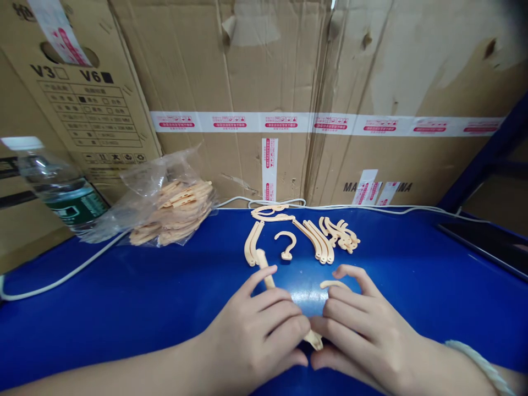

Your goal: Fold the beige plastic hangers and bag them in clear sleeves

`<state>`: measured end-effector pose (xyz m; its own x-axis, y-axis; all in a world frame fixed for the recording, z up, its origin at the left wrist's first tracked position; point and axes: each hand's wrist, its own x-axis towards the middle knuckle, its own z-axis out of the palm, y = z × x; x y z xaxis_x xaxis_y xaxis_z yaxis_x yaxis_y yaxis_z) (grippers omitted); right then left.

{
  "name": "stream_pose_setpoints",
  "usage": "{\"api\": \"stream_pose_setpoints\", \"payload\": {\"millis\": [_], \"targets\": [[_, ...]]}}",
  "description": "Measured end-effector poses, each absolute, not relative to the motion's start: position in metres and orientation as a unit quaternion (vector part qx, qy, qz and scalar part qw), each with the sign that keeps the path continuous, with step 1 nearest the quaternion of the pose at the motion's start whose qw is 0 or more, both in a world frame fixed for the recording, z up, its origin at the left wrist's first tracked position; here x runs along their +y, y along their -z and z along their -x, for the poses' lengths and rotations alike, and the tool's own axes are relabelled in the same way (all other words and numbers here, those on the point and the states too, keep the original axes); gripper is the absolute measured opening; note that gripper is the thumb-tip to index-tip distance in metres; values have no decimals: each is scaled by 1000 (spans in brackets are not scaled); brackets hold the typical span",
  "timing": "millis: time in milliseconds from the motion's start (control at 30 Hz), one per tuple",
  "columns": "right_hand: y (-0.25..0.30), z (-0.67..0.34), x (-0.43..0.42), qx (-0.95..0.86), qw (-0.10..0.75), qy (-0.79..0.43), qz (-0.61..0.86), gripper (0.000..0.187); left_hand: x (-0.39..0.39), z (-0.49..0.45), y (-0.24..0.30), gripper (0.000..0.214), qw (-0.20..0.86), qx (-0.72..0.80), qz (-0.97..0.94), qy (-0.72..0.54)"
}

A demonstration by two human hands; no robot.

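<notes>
My left hand (264,324) is closed around a long pale wooden piece (266,269). One rounded end sticks up past the index finger. Its lower end shows between my two hands, where my right hand (363,324) has thumb and fingers closed at it. The tip of a curved wooden piece (332,284) shows above the right-hand fingers; whether it is held or lies on the table cannot be told. Just beyond the hands lies a wooden hook (286,242). Curved wooden strips (252,242) lie left of it, and more strips (315,242) to its right.
A heap of small wooden hooks (342,235) lies at the right. Behind are thin wooden shapes (270,213). At left stand a clear bag of wooden pieces (177,212) and a water bottle (61,187). Cardboard boxes (231,165) and a white cable (371,208) border the blue table (165,291).
</notes>
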<state>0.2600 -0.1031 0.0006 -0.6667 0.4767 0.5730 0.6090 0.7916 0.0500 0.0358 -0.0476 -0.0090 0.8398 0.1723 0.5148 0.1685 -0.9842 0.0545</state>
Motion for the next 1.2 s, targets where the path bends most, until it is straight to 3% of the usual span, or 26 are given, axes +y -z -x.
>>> {"api": "stream_pose_setpoints", "payload": {"millis": [233,467,633,767,1000,1200], "targets": [[-3,-257,-106,-905,290,129,284,29,-52,-42,0,34,-41,91,-974,-204],[-9,-255,-111,-905,289,65,305,29,-53,-37,-5,33,-36,83,-977,-192],[-7,-264,-104,-867,333,-13,371,26,-47,-27,-12,36,-98,35,-972,-210],[-6,-279,-88,-826,379,5,418,18,-20,-12,-21,40,-63,65,-974,-210],[-8,-280,-83,-827,380,-15,414,5,34,13,-29,14,-20,152,-972,-178],[-5,-283,-78,-830,361,-12,426,4,40,19,-18,26,26,196,-959,-201]]}}
